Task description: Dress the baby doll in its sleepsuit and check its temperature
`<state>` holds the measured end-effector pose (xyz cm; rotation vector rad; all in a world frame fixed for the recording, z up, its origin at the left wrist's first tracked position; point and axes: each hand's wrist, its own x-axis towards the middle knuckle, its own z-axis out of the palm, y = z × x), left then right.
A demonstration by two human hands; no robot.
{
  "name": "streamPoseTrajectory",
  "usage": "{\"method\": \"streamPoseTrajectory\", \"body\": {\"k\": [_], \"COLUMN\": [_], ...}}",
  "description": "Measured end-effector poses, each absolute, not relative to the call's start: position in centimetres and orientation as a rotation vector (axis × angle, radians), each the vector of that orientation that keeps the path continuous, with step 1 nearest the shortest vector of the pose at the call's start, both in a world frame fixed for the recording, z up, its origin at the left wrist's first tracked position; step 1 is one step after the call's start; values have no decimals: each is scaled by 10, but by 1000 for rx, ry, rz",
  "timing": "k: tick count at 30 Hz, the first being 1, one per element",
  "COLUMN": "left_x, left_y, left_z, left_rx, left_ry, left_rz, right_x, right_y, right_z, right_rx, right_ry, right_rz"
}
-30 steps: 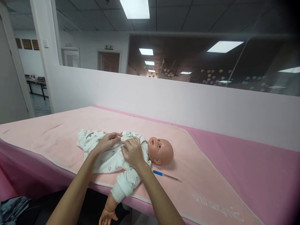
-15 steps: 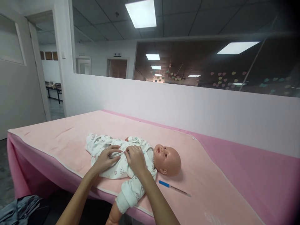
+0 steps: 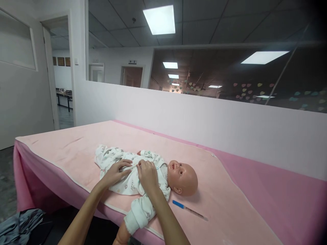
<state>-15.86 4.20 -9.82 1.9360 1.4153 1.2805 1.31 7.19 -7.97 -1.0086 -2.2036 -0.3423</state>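
A baby doll (image 3: 182, 174) in a white printed romper (image 3: 127, 183) lies on its back on a light pink blanket (image 3: 76, 153), head to the right. Both my hands rest on the doll's chest. My left hand (image 3: 116, 172) pinches the romper's front edge with curled fingers. My right hand (image 3: 147, 173) is closed on the fabric just right of it, fingertips almost meeting the left hand's. The doll's near arm in its sleeve (image 3: 139, 212) hangs over the table's front edge.
A thin stick with a blue end (image 3: 189, 210) lies on the blanket right of the doll's head. The pink-covered table (image 3: 281, 190) runs along a low white partition wall (image 3: 204, 115) with glass above. Grey cloth (image 3: 20, 226) lies on the floor at lower left.
The view has shifted left and slightly up. My hands slid from the doll's upper chest closer together on the romper's front and now pinch the fabric; the doll stays put.
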Motion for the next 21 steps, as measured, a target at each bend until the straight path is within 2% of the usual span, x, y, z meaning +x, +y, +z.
{"method": "streamPoseTrajectory", "body": {"k": [21], "left_x": [-160], "left_y": [44], "left_z": [-99], "left_rx": [1963], "left_ry": [1340], "left_rz": [1215], "right_x": [15], "right_y": [72], "right_z": [-80], "right_rx": [-922], "right_ry": [-2198], "right_rz": [-243]}}
